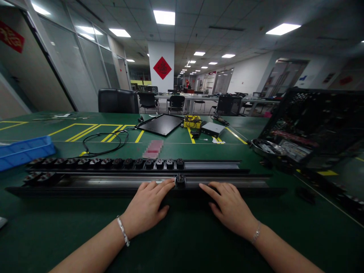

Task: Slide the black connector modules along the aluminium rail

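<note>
The outstretched left hand (pixel 148 207) touched a block (pixel 180 179) in the rail (pixel 113 181), the right hand (pixel 231 208) outspread and empty. Uneven pushing might have jammed it

Ceiling panels (pixel 164 17) lit; red diamond (pixel 162 68) on white pillar (pixel 160 49); black chair (pixel 118 101).

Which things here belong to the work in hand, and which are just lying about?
Seemingly in use:
- near black rail, by the right hand
- lone black block, by the left hand
- probably far rail

Apparently lying about:
- flat dark panel
- yellow box
- grey box
</note>
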Demonstrator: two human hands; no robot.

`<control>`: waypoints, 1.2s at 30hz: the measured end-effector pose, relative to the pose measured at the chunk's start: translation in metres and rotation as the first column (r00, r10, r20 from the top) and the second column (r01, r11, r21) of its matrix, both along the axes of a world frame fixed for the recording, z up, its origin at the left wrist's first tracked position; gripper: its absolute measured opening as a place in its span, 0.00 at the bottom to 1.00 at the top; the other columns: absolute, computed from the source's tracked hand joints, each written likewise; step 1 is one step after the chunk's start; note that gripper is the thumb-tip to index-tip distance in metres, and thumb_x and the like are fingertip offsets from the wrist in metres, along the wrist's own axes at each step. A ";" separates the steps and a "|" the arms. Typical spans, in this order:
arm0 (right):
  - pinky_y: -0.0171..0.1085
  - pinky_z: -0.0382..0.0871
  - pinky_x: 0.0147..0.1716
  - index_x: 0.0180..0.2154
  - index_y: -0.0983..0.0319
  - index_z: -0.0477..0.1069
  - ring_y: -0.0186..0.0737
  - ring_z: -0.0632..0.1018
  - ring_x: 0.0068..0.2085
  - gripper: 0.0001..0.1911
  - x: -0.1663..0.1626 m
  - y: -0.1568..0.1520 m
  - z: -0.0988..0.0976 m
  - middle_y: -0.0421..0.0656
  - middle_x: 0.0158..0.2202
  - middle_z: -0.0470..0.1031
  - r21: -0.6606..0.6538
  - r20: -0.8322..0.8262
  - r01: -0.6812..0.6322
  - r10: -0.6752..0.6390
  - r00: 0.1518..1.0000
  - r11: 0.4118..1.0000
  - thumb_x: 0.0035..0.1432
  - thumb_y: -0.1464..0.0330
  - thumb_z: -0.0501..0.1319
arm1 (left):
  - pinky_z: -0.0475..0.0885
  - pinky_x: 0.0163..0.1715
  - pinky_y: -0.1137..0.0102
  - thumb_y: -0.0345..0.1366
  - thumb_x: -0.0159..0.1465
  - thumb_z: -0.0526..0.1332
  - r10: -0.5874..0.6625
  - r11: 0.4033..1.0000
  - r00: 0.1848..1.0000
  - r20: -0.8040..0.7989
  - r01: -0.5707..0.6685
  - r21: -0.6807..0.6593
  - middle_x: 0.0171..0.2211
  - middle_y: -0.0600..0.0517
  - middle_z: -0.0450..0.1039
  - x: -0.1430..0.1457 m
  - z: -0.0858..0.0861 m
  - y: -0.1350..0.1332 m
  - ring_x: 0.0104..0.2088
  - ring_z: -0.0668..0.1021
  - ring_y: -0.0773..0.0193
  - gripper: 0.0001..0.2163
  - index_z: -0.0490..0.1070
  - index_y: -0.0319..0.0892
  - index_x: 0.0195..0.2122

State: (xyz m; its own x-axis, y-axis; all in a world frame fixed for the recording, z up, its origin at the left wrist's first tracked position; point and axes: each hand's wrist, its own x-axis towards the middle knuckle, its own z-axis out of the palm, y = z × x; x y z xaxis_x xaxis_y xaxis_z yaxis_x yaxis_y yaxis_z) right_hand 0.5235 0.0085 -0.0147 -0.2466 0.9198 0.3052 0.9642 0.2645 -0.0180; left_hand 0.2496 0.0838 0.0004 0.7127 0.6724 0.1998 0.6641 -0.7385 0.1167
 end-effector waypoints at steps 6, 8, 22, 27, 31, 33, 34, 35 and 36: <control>0.50 0.59 0.51 0.58 0.56 0.59 0.44 0.69 0.49 0.27 -0.014 0.002 0.006 0.47 0.50 0.69 0.016 -0.065 -0.037 0.038 0.997 0.999 0.57 0.72 0.53 | 0.59 0.47 0.61 0.35 0.57 0.58 -0.003 1.000 1.000 0.004 0.003 0.023 0.58 0.52 0.63 0.000 -0.001 0.000 0.49 0.69 0.57 0.29 0.53 0.51 0.60; 0.49 0.60 0.51 0.57 0.58 0.60 0.43 0.69 0.48 0.26 -0.019 0.004 0.008 0.47 0.50 0.70 0.001 -0.086 -0.061 0.061 0.994 0.998 0.56 0.72 0.53 | 0.59 0.47 0.60 0.35 0.57 0.58 0.000 1.000 1.000 0.006 0.000 0.018 0.55 0.51 0.66 0.000 -0.001 -0.001 0.48 0.69 0.57 0.28 0.54 0.50 0.60; 0.43 0.57 0.46 0.55 0.54 0.63 0.42 0.68 0.42 0.24 -0.047 0.018 0.012 0.43 0.41 0.71 -0.054 -0.100 -0.089 0.083 0.991 0.995 0.56 0.72 0.53 | 0.59 0.44 0.61 0.34 0.58 0.58 0.011 1.000 1.000 -0.003 -0.011 0.009 0.46 0.51 0.70 0.002 0.001 -0.001 0.45 0.69 0.57 0.27 0.55 0.51 0.59; 0.42 0.55 0.47 0.55 0.54 0.62 0.41 0.68 0.42 0.24 -0.046 0.018 0.008 0.43 0.42 0.71 -0.024 -0.070 -0.080 0.078 0.994 0.996 0.56 0.72 0.54 | 0.59 0.43 0.62 0.34 0.58 0.58 0.011 1.000 1.000 0.000 -0.011 0.012 0.45 0.51 0.70 0.002 0.002 -0.001 0.44 0.69 0.57 0.27 0.55 0.51 0.59; 0.42 0.55 0.47 0.55 0.54 0.62 0.40 0.68 0.43 0.25 -0.046 0.018 0.008 0.43 0.42 0.71 -0.014 -0.068 -0.078 0.077 0.995 0.997 0.56 0.73 0.54 | 0.59 0.43 0.62 0.34 0.58 0.58 0.015 1.000 1.000 -0.004 -0.015 0.018 0.45 0.51 0.70 0.002 0.001 -0.001 0.44 0.69 0.57 0.27 0.55 0.51 0.59; 0.42 0.55 0.47 0.55 0.54 0.62 0.40 0.68 0.43 0.25 -0.046 0.018 0.009 0.42 0.42 0.71 -0.013 -0.075 -0.078 0.077 0.994 0.997 0.55 0.73 0.54 | 0.59 0.43 0.61 0.34 0.58 0.58 0.016 1.000 1.000 -0.007 -0.016 0.021 0.45 0.51 0.69 0.002 0.000 -0.001 0.44 0.69 0.57 0.27 0.55 0.52 0.60; 0.42 0.55 0.47 0.55 0.54 0.62 0.40 0.68 0.43 0.25 -0.047 0.018 0.009 0.42 0.42 0.71 -0.013 -0.077 -0.079 0.078 0.994 0.997 0.55 0.73 0.54 | 0.59 0.43 0.61 0.34 0.58 0.58 0.017 1.000 1.000 -0.007 -0.017 0.023 0.45 0.51 0.69 0.002 0.000 -0.001 0.45 0.69 0.56 0.28 0.55 0.52 0.60; 0.42 0.55 0.47 0.55 0.55 0.62 0.40 0.68 0.43 0.24 -0.047 0.018 0.009 0.42 0.42 0.71 -0.013 -0.079 -0.080 0.079 0.994 0.997 0.55 0.73 0.54 | 0.59 0.44 0.61 0.34 0.58 0.58 0.018 1.000 1.000 -0.007 -0.018 0.024 0.45 0.51 0.69 0.002 -0.001 -0.001 0.45 0.69 0.56 0.28 0.55 0.52 0.60; 0.41 0.55 0.47 0.55 0.55 0.62 0.40 0.69 0.43 0.24 -0.047 0.018 0.009 0.42 0.42 0.71 -0.012 -0.078 -0.081 0.080 0.994 0.997 0.55 0.72 0.54 | 0.59 0.44 0.61 0.34 0.58 0.57 0.019 0.999 1.000 -0.008 -0.019 0.026 0.45 0.51 0.69 0.002 -0.001 -0.001 0.45 0.69 0.57 0.28 0.55 0.52 0.60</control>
